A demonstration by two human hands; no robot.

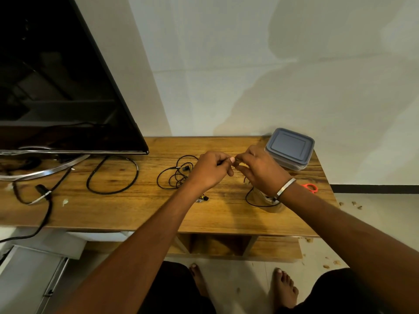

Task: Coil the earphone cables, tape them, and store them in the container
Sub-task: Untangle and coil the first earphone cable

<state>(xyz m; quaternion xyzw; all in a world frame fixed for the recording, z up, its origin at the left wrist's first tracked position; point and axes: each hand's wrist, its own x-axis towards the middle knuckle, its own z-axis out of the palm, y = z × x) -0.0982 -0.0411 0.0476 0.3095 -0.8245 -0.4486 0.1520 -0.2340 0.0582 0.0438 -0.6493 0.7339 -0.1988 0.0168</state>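
Note:
Both hands meet above the wooden table (127,207). My left hand (209,169) and my right hand (260,171) pinch a thin black earphone cable between their fingertips; part of it hangs down in a loop (251,201) under my right wrist. A second black earphone cable (175,175) lies loosely tangled on the table left of my left hand. The clear container with a grey lid (290,148) stands closed at the table's back right. A roll of brown tape (272,206) sits under my right forearm, partly hidden.
Orange-handled scissors (310,187) lie by the right table edge. A television (56,75) on a curved metal stand (45,171) fills the left, with thick black power cables (113,175) trailing over the table. A small item (202,198) peeks from under my left forearm.

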